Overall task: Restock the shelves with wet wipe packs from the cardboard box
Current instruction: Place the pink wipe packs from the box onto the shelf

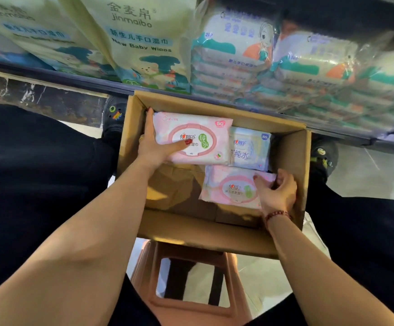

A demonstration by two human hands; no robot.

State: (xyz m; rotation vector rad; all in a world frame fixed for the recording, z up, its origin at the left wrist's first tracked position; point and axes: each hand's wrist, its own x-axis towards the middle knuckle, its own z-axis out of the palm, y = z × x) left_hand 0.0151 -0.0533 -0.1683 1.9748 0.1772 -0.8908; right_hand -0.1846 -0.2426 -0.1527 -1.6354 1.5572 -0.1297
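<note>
An open cardboard box sits on the floor between my legs. My left hand grips a pink wet wipe pack by its left end, thumb on the lid, at the box's far side. A second pink pack lies lower in the box at the right; my right hand closes on its right end. A pale blue pack lies between the two packs, against the far right of the box.
The shelf edge runs just beyond the box, stocked with green baby wipe bags and stacked wrapped wipe bundles. A pink plastic stool stands under me. My dark shoes flank the box.
</note>
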